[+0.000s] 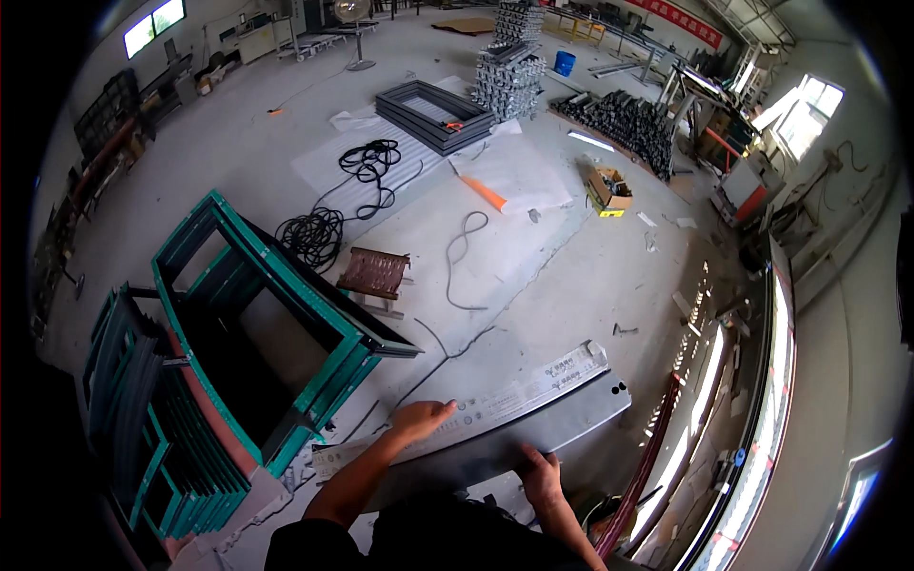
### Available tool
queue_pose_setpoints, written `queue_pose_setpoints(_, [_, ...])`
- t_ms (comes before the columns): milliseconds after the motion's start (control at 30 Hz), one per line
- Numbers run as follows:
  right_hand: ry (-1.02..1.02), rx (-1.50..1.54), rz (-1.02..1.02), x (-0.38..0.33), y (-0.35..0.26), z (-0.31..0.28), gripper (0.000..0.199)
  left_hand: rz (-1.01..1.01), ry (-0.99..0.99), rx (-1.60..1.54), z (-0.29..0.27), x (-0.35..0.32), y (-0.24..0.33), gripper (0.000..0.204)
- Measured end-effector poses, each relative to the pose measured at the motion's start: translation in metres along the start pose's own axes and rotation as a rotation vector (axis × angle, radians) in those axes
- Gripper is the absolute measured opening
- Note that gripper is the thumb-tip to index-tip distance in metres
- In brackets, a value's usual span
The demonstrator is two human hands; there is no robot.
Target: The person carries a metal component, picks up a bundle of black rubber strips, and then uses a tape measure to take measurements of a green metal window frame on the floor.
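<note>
A long dark grey metal profile (533, 419) lies across in front of me, tilted up toward the right. White printed film (514, 395) covers its far side, and small dark holes show near its right end. My left hand (424, 421) is closed on the far, film-covered side, left of the middle. Nearer to me, my right hand (541, 478) grips the near edge with the thumb on top; its other fingers are partly hidden underneath. My dark clothing hides part of the profile's near left side.
Green-edged frames (276, 314) stand close at the left. Beyond them are a brown slatted stool (376, 273), coiled black hose (314, 238), an orange cone-shaped piece (484, 193), stacked grey frames (433, 116) and a cardboard box (607, 190). A dark red bar (647, 462) leans at the right.
</note>
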State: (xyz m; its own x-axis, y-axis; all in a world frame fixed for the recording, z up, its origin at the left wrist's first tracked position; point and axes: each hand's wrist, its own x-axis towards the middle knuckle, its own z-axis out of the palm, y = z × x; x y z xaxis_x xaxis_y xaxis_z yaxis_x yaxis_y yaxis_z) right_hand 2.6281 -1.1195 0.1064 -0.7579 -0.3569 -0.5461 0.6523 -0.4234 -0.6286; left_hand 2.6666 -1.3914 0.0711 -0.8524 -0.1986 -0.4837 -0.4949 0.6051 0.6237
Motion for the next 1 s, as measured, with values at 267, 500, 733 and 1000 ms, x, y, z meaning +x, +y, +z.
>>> queue_pose_setpoints(267, [0.111, -0.058, 0.018, 0.123, -0.111, 0.037, 0.047, 0.050, -0.124, 0.020, -0.071, 0.142, 0.079, 0.077])
queue_pose_setpoints(500, [-0.003, -0.011, 0.111, 0.235, -0.168, 0.051, 0.043, -0.095, -0.178, -0.039, -0.105, 0.245, 0.113, 0.079])
queue_pose_setpoints(733, [-0.101, -0.315, 0.145, 0.399, -0.235, 0.037, 0.040, -0.172, -0.079, -0.030, -0.144, 0.365, 0.172, 0.075])
queue_pose_setpoints(1000, [-0.115, -0.120, 0.419, 0.510, -0.312, 0.093, 0.039, -0.390, 0.029, -0.132, -0.187, 0.429, 0.202, 0.071])
